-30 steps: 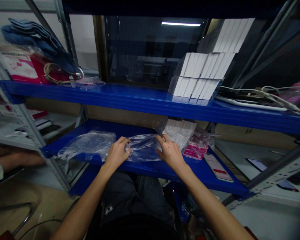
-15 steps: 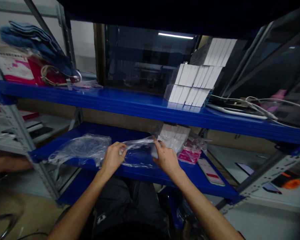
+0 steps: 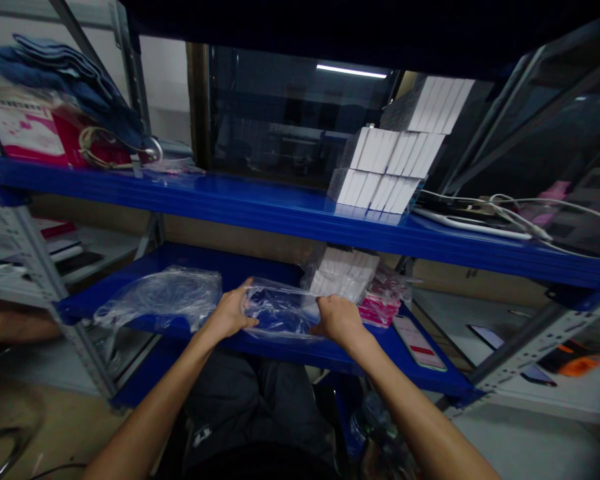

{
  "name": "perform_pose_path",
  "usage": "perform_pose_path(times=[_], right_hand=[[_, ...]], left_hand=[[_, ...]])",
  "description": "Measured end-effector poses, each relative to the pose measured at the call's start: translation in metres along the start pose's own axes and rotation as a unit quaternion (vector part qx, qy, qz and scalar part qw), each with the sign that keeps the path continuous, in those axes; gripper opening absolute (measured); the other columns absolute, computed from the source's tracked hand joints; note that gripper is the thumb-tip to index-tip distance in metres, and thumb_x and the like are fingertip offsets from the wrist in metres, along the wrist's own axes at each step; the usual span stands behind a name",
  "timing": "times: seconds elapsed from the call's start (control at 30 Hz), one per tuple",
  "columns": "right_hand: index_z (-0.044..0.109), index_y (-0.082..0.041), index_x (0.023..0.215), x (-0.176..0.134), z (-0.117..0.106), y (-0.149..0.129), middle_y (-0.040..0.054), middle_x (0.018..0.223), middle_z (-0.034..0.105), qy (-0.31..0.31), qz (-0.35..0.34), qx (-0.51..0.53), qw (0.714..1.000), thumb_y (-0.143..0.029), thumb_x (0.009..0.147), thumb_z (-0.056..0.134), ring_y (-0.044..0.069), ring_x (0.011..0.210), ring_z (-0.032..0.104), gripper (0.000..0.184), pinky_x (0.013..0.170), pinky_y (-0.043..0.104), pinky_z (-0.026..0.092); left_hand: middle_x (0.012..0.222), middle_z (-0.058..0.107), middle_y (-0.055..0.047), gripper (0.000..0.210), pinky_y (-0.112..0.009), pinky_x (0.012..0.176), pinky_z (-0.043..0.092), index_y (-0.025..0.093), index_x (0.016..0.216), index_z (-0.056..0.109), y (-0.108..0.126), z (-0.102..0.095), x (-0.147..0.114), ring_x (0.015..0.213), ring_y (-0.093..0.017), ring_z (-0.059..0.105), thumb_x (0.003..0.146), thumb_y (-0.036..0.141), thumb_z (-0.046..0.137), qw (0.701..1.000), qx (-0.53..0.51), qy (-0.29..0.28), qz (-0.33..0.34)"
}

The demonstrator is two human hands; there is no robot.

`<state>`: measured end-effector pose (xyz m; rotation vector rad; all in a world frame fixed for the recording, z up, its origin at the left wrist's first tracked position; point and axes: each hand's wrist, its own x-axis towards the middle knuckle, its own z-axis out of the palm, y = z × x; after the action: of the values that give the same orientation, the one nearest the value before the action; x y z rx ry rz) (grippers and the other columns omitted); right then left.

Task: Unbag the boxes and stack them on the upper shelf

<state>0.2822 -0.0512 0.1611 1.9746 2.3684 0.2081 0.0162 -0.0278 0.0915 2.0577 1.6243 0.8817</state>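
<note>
A clear plastic bag is stretched between my two hands, just above the lower blue shelf. My left hand grips its left end, thumb below and fingers above. At the opposite end my right hand is closed on the film, knuckles up. Blue shelf shows through the bag, and I see no item inside. Left of my hands lies a pile of clear plastic bags. Beyond my right hand sit wrapped white boxes and pink packets in clear film.
A phone lies at the lower shelf's right end. On the upper blue shelf stand stacked white boxes, a tablet with white cables, and pink boxes beneath folded blue cloth. Metal posts frame both sides.
The bag was a narrow gathered strip and is now spread wider and flatter between my hands. My right hand has turned from extended fingers to a closed grip.
</note>
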Motion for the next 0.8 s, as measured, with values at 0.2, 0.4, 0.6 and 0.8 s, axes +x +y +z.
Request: perform_pose_path(times=[0.2,0.4,0.6,0.8], right_hand=[[0.074,-0.020,0.121,0.034,0.012,0.006,0.0187,0.120,0.075,-0.139,0.005,-0.045,0.989,-0.039,0.051,0.099,0.040,0.112,0.071,0.077,0.091,0.046,0.057],[0.069,-0.026,0.133,0.044,0.022,0.042,0.0122,0.132,0.069,-0.077,-0.146,0.134,0.977,-0.049,0.079,0.082,0.029,0.122,0.067,0.060,0.103,0.035,0.050],[0.075,-0.025,0.123,0.019,0.009,0.051,0.0130,0.146,0.058,0.090,-0.218,0.170,0.957,-0.048,0.094,0.068,0.028,0.140,0.051,0.037,0.116,0.043,0.041],[0.072,-0.026,0.124,-0.016,-0.004,0.032,0.0090,0.133,0.066,0.153,-0.252,0.152,0.943,-0.040,0.101,0.059,0.024,0.128,0.058,0.030,0.112,0.041,0.043]], left_hand=[[0.136,0.063,-0.019,0.096,-0.038,0.099,0.052,0.022,0.140,0.061,-0.005,0.005,0.028,0.120,-0.038,0.066,0.050,0.038,0.092,0.975,0.165,-0.135,-0.055],[0.163,0.035,-0.022,0.098,-0.051,0.116,0.037,0.024,0.147,0.056,0.003,-0.002,0.045,0.147,-0.045,0.040,0.062,0.064,0.084,0.970,0.144,-0.194,-0.020],[0.171,0.025,-0.011,0.062,-0.063,0.121,0.024,0.035,0.141,0.063,0.015,-0.010,0.029,0.156,-0.044,0.019,0.085,0.062,0.069,0.985,0.118,-0.099,0.076],[0.161,0.042,-0.008,0.033,-0.057,0.124,0.026,0.030,0.122,0.075,0.036,-0.016,0.009,0.156,-0.037,0.024,0.096,0.044,0.062,0.974,0.094,-0.044,0.203]])
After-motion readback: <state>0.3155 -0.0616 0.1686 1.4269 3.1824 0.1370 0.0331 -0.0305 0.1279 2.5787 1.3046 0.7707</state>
